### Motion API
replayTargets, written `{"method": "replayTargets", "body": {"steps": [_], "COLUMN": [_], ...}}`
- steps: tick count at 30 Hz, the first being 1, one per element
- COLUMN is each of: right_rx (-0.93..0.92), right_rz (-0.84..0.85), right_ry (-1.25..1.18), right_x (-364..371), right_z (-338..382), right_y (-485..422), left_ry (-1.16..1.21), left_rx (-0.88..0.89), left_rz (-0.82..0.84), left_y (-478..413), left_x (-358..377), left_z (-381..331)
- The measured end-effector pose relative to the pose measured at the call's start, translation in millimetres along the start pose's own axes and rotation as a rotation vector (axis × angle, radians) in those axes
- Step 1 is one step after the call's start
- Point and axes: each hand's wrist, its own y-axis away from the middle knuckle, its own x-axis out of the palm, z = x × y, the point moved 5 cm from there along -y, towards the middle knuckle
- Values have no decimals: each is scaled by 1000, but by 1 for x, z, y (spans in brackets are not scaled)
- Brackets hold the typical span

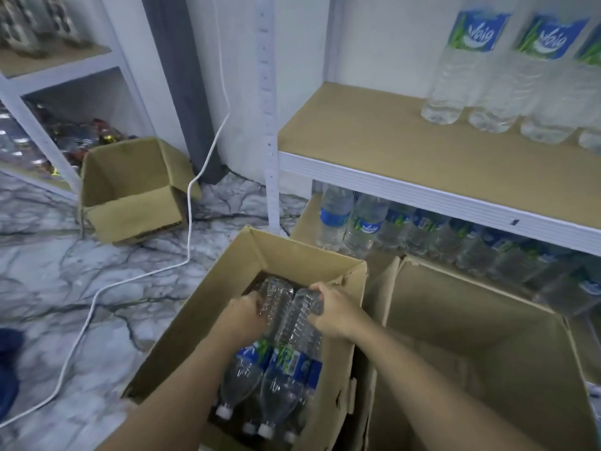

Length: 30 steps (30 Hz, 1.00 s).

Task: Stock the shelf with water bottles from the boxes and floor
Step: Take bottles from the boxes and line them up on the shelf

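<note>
Several clear water bottles with blue labels lie in an open cardboard box (208, 307) on the floor, caps toward me. My left hand (244, 315) grips the base end of the left bottle (276, 307). My right hand (335, 312) grips the base end of the right bottle (300, 323). Both hands are inside the box. The tan shelf board (406, 157) at upper right carries several upright bottles (461, 70) at its right end. More bottles (364, 222) stand in a row on the level below.
A second, larger open box (471, 336) stands right of the first. A small open box (130, 190) sits at the back left. A white cable (188, 222) snakes over the marble floor. A white shelf upright (270, 125) stands behind the box. Another rack (48, 76) stands at the far left.
</note>
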Motion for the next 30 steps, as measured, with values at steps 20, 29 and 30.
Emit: {"method": "replayTargets", "body": {"steps": [20,29,30], "right_rx": [-383,-653,-670], "right_rz": [278,311,314], "right_ry": [1022,1100,1094], "right_x": [151,165,163], "right_z": [-10,-18,-17], "right_y": [-64,-59,-59], "left_ry": [354,302,289], "left_rx": [-269,-291,-285], "left_rz": [172,157,144], "left_y": [-39,-43,-43], "left_x": [100,104,103], "left_z": [110,122,120]}}
